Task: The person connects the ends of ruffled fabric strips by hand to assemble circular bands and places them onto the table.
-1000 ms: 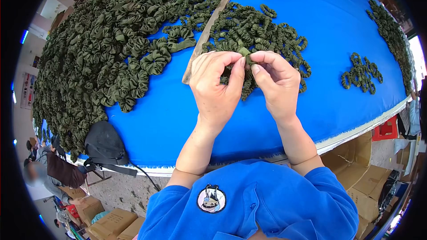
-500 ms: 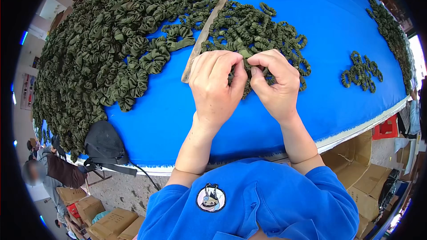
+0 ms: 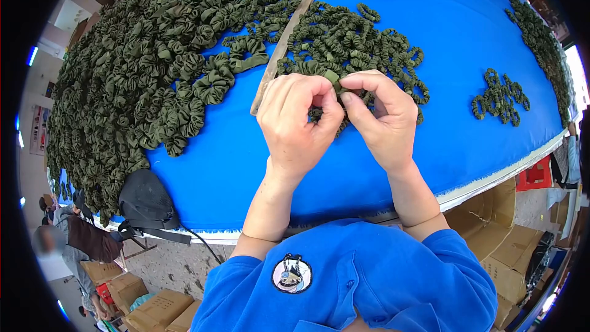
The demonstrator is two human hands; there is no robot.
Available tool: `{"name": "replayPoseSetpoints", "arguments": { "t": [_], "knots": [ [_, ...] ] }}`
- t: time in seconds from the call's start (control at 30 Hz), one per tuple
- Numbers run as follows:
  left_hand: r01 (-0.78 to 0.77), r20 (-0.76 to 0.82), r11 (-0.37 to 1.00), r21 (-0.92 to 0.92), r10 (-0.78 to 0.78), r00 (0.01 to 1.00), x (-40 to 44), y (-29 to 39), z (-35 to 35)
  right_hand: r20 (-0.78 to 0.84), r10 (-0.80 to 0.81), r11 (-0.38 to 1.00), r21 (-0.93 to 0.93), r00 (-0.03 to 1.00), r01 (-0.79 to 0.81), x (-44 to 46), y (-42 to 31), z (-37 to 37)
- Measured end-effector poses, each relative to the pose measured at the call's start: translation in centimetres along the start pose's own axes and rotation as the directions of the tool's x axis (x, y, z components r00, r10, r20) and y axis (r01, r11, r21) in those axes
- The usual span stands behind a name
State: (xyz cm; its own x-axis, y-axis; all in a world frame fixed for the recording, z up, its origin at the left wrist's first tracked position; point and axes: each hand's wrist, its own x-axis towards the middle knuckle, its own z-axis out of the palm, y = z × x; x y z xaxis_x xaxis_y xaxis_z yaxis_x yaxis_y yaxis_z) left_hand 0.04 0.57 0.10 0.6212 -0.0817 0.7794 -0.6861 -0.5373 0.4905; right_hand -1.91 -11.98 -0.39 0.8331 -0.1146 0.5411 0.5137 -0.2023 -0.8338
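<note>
Both my hands meet above the blue cloth, fingertips close together on one dark green scrunchie (image 3: 332, 77). My left hand (image 3: 298, 117) pinches it between thumb and index finger. From the other side my right hand (image 3: 384, 117) pinches it the same way. A small flat stretch of its fabric shows between the fingertips; the rest is largely hidden by my hands. Just beyond them lies a pile of small, tightly gathered scrunchies (image 3: 356, 40), which my fingers partly cover.
A wooden strip (image 3: 286, 43) separates that pile from a big heap of fuller scrunchies (image 3: 141, 67) on the left. A small cluster of scrunchies (image 3: 501, 98) lies right. A black cap-like bag (image 3: 145, 197) sits at the table edge. Cardboard boxes (image 3: 157, 309) and another person (image 3: 80, 246) are lower left.
My hands have shifted slightly, and the fingertips are a little further apart. More of the scrunchie's flat fabric shows between them.
</note>
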Motion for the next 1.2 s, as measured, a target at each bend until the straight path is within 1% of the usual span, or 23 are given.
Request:
{"name": "replayPoseSetpoints", "arguments": {
  "t": [0.13, 0.17, 0.3, 0.33, 0.47, 0.63, 0.67, 0.77, 0.8, 0.83, 0.87, 0.9, 0.93, 0.97, 1.0, 1.07, 1.13, 1.17, 1.2],
  "knots": [
    [0.023, -0.025, 0.995, -0.097, -0.026, 0.999, 0.0, -0.1, 0.4, -0.001, 0.076, 0.993, 0.086, 0.997, -0.075, 0.1, -0.4, -0.1],
    [0.023, -0.025, 0.995, -0.098, -0.025, 0.999, 0.0, -0.2, 0.4, -0.002, 0.076, 0.993, 0.086, 0.997, -0.075, 0.0, -0.3, -0.1],
    [-0.062, -0.042, 0.993, -0.101, 0.058, 0.997, 0.0, -0.3, 0.5, -0.028, -0.028, 0.998, 0.048, 0.999, 0.030, -0.1, 0.1, -0.1],
    [-0.062, -0.040, 0.993, -0.101, 0.059, 0.997, 0.0, -0.3, 0.6, -0.030, -0.027, 0.998, 0.049, 0.999, 0.029, -0.2, 0.2, -0.1],
    [-0.138, -0.054, 0.987, -0.078, 0.134, 0.989, 0.0, -0.2, 0.8, -0.152, -0.004, 0.991, 0.134, 0.988, 0.025, -0.2, 0.2, 0.4],
    [-0.186, -0.093, 0.981, -0.051, 0.181, 0.979, -0.1, -0.1, 1.3, -0.171, -0.017, 0.998, 0.064, 0.985, 0.029, -0.3, -0.3, 0.5],
    [-0.186, -0.092, 0.981, -0.052, 0.180, 0.979, -0.1, -0.1, 1.3, -0.174, -0.018, 0.998, 0.054, 0.985, 0.028, -0.3, -0.3, 0.5],
    [-0.040, -0.033, 0.987, -0.155, 0.035, 0.999, -0.4, -0.1, 1.1, -0.168, -0.191, 0.981, -0.075, 0.967, 0.181, -0.3, 0.3, 0.6],
    [0.010, -0.012, 0.983, -0.185, -0.012, 1.000, -0.4, 0.0, 1.0, -0.164, -0.221, 0.974, -0.095, 0.962, 0.207, -0.2, 0.4, 0.6],
    [0.009, -0.014, 0.983, -0.184, -0.012, 1.000, -0.5, 0.1, 1.0, -0.159, -0.250, 0.965, -0.115, 0.955, 0.234, -0.1, 0.5, 0.7],
    [0.138, -0.006, 0.928, -0.345, -0.149, 0.989, -0.6, 0.5, 1.0, -0.156, -0.331, 0.936, -0.181, 0.931, 0.302, 0.1, 0.6, 0.7],
    [0.255, 0.025, 0.831, -0.495, -0.280, 0.960, -0.7, 0.8, 1.0, -0.148, -0.409, 0.897, -0.246, 0.900, 0.367, 0.4, 0.7, 0.6],
    [0.356, 0.078, 0.694, -0.626, -0.398, 0.914, -0.8, 1.1, 1.0, -0.136, -0.484, 0.850, -0.310, 0.865, 0.426, 0.5, 0.8, 0.6],
    [0.435, 0.152, 0.525, -0.731, -0.497, 0.854, -0.8, 1.3, 1.1, -0.119, -0.555, 0.794, -0.373, 0.823, 0.481, 0.6, 0.8, 0.5],
    [0.435, 0.153, 0.525, -0.731, -0.495, 0.855, -0.8, 1.2, 1.1, -0.121, -0.555, 0.793, -0.375, 0.823, 0.480, 0.6, 0.8, 0.5],
    [0.485, 0.292, 0.269, -0.832, -0.531, 0.796, -1.0, 0.8, 1.1, -0.115, -0.574, 0.774, -0.400, 0.811, 0.491, 0.6, 0.8, 0.7],
    [0.505, 0.432, -0.006, -0.863, -0.525, 0.733, -1.1, 0.4, 1.0, -0.109, -0.592, 0.755, -0.422, 0.799, 0.502, 0.6, 0.7, 0.8],
    [0.505, 0.432, -0.005, -0.863, -0.525, 0.733, -1.0, 0.3, 1.0, -0.109, -0.592, 0.755, -0.422, 0.798, 0.502, 0.6, 0.7, 0.8],
    [0.501, 0.442, -0.037, -0.865, -0.530, 0.723, -0.9, 0.2, 1.1, -0.124, -0.557, 0.789, -0.389, 0.821, 0.476, 0.6, 0.6, 0.7]
  ]
}}
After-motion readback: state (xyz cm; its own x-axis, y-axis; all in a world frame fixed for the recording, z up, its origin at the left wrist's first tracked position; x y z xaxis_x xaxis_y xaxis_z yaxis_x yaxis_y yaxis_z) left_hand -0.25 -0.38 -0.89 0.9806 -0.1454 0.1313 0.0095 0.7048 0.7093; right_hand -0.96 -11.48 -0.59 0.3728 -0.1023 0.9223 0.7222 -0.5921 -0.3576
